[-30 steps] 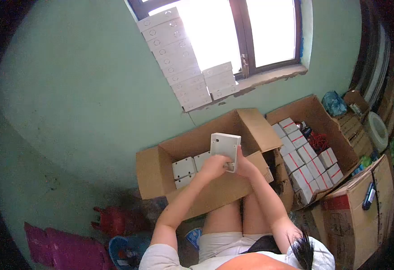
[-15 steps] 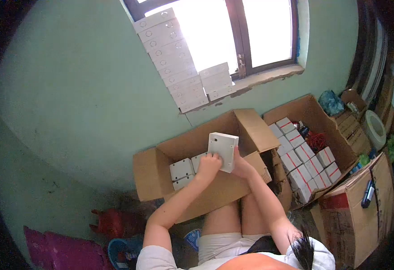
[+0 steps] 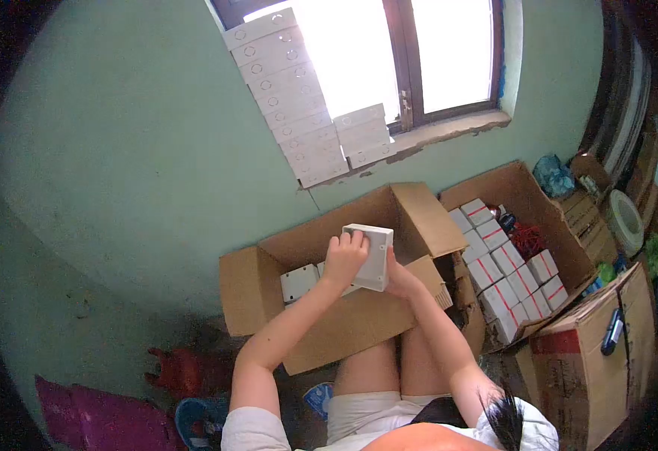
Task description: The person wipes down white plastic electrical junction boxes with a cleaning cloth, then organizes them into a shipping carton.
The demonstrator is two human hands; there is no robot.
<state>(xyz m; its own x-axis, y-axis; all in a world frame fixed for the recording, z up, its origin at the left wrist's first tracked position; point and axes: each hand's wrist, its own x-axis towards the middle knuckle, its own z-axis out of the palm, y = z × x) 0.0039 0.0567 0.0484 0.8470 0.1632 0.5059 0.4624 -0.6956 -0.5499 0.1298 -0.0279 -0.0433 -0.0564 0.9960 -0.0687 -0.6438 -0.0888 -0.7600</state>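
Observation:
A white plastic junction box (image 3: 376,259), square with holes near its corners, is held tilted above the open cardboard carton. My right hand (image 3: 399,279) is closed around its right side and lower edge, with most fingers hidden behind it. Against the box's upper left face, my left hand (image 3: 345,259) has its fingers bent and pressed together. Anything small between those fingers is too hidden to make out. Beneath my hands, the cardboard carton (image 3: 329,342) holds more white boxes (image 3: 299,283) of the same kind, partly covered by my left forearm.
Stacked white boxes (image 3: 288,98) stand against the window (image 3: 449,52). To the right, another carton (image 3: 520,177) contains small white boxes with red stripes (image 3: 505,259) and red wire (image 3: 528,239). A closed carton (image 3: 596,361) carries a dark blue tool (image 3: 612,331). A blue bucket (image 3: 190,421) sits lower left.
My left hand has moved up the box's face from its lower left to its upper left. The box has shifted slightly left and turned, still in my right hand.

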